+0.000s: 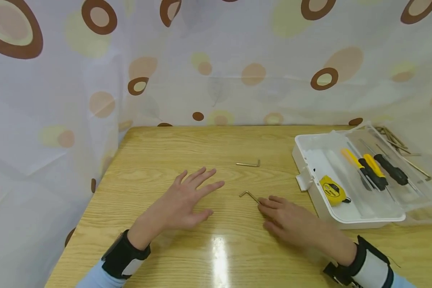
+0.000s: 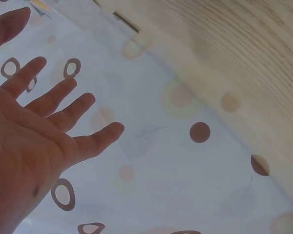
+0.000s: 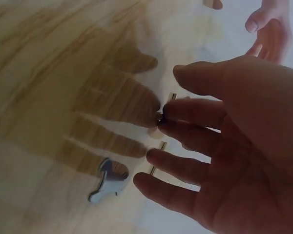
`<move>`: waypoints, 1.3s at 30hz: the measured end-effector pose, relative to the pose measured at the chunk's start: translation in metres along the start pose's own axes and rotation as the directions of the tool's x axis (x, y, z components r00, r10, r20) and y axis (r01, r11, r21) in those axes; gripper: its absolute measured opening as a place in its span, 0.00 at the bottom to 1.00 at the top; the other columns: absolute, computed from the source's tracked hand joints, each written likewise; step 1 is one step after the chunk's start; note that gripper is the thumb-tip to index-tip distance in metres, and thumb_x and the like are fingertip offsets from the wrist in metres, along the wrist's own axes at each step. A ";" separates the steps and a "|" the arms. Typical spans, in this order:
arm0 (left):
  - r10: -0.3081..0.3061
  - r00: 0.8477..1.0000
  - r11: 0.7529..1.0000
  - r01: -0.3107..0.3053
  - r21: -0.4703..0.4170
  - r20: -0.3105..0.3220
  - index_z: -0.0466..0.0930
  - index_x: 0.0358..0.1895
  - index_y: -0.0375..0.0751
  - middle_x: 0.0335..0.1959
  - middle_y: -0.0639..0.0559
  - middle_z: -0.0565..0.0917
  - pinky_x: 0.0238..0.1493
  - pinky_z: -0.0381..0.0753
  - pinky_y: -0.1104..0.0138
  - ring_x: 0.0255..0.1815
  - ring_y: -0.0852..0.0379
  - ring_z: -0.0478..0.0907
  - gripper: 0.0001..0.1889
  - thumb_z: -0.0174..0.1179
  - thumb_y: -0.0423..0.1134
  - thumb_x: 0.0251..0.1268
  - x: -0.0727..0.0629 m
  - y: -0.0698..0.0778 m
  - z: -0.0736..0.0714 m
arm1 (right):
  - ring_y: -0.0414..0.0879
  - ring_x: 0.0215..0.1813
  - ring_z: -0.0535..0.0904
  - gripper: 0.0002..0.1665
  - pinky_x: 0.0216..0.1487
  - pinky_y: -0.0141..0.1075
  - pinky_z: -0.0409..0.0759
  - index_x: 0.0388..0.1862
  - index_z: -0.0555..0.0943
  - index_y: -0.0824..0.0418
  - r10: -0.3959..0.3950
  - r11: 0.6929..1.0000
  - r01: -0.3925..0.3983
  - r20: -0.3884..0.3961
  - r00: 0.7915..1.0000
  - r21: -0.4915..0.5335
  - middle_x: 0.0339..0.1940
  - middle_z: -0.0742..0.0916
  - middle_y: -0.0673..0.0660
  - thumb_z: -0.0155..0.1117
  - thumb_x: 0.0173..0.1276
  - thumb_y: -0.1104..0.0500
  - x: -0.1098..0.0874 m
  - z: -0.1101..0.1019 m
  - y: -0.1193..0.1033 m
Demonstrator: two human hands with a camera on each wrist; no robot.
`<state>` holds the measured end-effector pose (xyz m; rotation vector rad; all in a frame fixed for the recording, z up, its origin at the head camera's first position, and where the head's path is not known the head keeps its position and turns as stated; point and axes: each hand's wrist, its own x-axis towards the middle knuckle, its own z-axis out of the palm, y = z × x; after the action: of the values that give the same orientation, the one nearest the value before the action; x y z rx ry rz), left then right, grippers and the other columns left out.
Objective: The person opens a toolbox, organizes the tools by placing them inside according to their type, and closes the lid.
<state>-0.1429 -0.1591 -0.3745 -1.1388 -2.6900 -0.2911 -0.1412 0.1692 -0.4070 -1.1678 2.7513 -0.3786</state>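
Note:
A bent brass-coloured hex key (image 1: 250, 195) lies on the wooden table between the hands. My right hand (image 1: 291, 222) is palm down with fingers extended, fingertips at the key's long end. In the right wrist view, its index and middle fingertips meet at the end of the key (image 3: 173, 96). A second hex key (image 1: 248, 164) lies farther back, apart from both hands. To the left, my left hand (image 1: 185, 200) is held with spread, straight fingers and nothing in it; its bare palm shows in the left wrist view.
At right stands a white plastic case (image 1: 313, 196) holding a yellow tape measure (image 1: 333, 191). Its clear lid or tray bears several screwdrivers (image 1: 390, 170); more hex keys (image 1: 394, 140) are at its far corner. A patterned curtain (image 1: 219, 80) hangs behind the table (image 1: 173, 148).

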 end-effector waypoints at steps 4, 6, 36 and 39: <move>-0.012 1.000 1.000 0.012 -0.006 -0.015 0.69 0.76 0.55 0.79 0.47 0.67 0.65 0.70 0.32 0.79 0.41 0.66 0.36 0.67 0.50 0.64 0.000 -0.001 -0.001 | 0.59 0.59 0.85 0.10 0.57 0.52 0.84 0.46 0.90 0.63 -0.040 0.998 0.035 -0.083 0.996 -0.055 0.56 0.89 0.59 0.68 0.69 0.62 0.004 0.002 0.004; -0.011 1.000 1.000 0.010 -0.015 -0.023 0.69 0.76 0.55 0.79 0.47 0.67 0.66 0.70 0.32 0.79 0.41 0.66 0.36 0.67 0.50 0.64 0.000 -0.001 -0.001 | 0.51 0.48 0.88 0.04 0.49 0.45 0.87 0.35 0.90 0.59 -0.057 0.996 0.048 -0.129 0.990 -0.069 0.44 0.91 0.54 0.71 0.64 0.66 0.005 0.002 0.005; 0.000 0.999 1.000 -0.001 -0.018 -0.034 0.73 0.73 0.53 0.78 0.45 0.68 0.65 0.71 0.31 0.78 0.39 0.66 0.32 0.68 0.49 0.64 -0.003 -0.002 0.003 | 0.31 0.26 0.75 0.04 0.27 0.26 0.74 0.31 0.89 0.58 -0.101 0.995 0.094 -0.259 0.961 -0.038 0.25 0.83 0.46 0.75 0.61 0.66 -0.014 -0.013 0.011; -0.003 1.000 1.000 0.003 -0.015 -0.031 0.73 0.73 0.53 0.78 0.45 0.68 0.65 0.71 0.31 0.78 0.39 0.66 0.33 0.68 0.49 0.64 -0.004 -0.002 0.003 | 0.32 0.27 0.76 0.05 0.27 0.26 0.75 0.33 0.89 0.58 -0.112 0.994 0.102 -0.302 0.947 -0.048 0.27 0.83 0.46 0.76 0.60 0.67 -0.016 -0.012 0.011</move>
<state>-0.1425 -0.1625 -0.3782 -1.1250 -2.6677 -0.3272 -0.1404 0.1901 -0.3982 -1.3770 2.9680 -0.5744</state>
